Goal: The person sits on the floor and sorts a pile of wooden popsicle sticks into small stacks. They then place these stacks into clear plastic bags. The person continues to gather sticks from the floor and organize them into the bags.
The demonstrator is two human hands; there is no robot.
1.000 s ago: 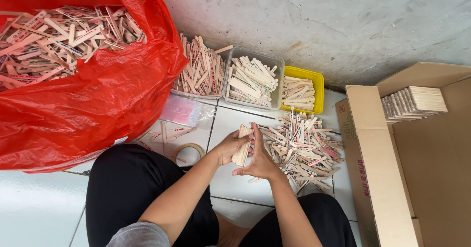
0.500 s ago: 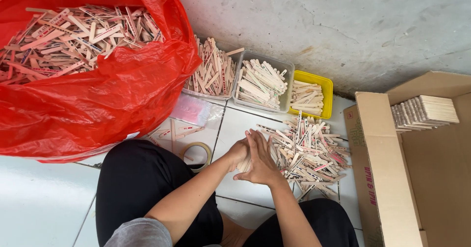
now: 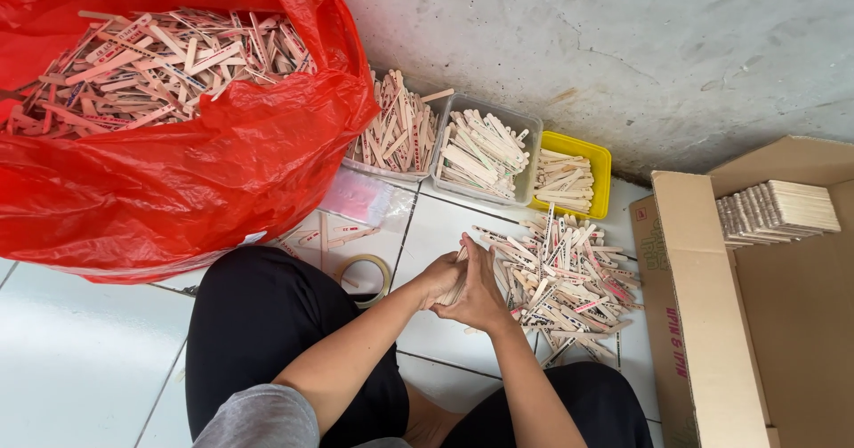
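While the person sits on the white tiled floor, the head view shows both hands pressed together at centre frame: left hand and right hand clasp a small bundle of flat wooden sticks between the palms, fingers closed around it — the bundle is mostly hidden, only its pale edges show.

Just right of the hands lies a loose pile of sticks on the tiles, some with pink or dark printed faces.

Along the grey wall stand three containers in a row — a clear tub heaped with mixed sticks, a grey rectangular tub of plain sticks, and a yellow rectangular tub of shorter plain ones.

Upper left: large red plastic bag, open at the top, filled with sticks.

Right edge: open brown cardboard box, red lettering on its near flap; inside, a tidy row of bundled sticks.

A roll of tape lies beside the left forearm; a small clear plastic packet sits above it.
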